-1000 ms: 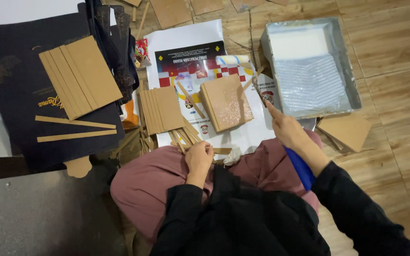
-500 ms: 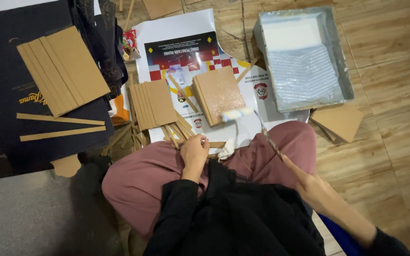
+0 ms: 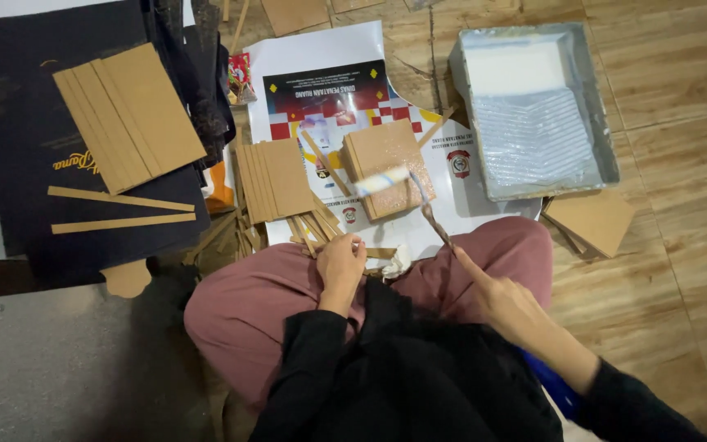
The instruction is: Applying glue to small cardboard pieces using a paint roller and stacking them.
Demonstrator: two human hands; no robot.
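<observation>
My right hand [image 3: 504,301] grips the handle of a small paint roller [image 3: 384,181], whose white sleeve rests on a brown cardboard stack [image 3: 386,168]. That stack lies on a printed poster [image 3: 329,90] spread on the floor. My left hand [image 3: 340,263] rests curled on my knee beside thin cardboard strips [image 3: 308,227] and a crumpled white scrap [image 3: 397,263]. I cannot tell if it holds anything. A second fanned pile of cardboard panels [image 3: 273,178] lies left of the stack.
A grey paint tray [image 3: 607,123] with white glue sits at the upper right on the wooden floor. Cardboard squares [image 3: 591,219] lie below it. On the left, black sheets [image 3: 10,147] carry more cardboard panels [image 3: 128,115] and two long strips [image 3: 120,210].
My right hand has drawn back from the paint tray toward my lap. The roller's sleeve now lies on the cardboard stack. My left hand has stayed on the knee.
</observation>
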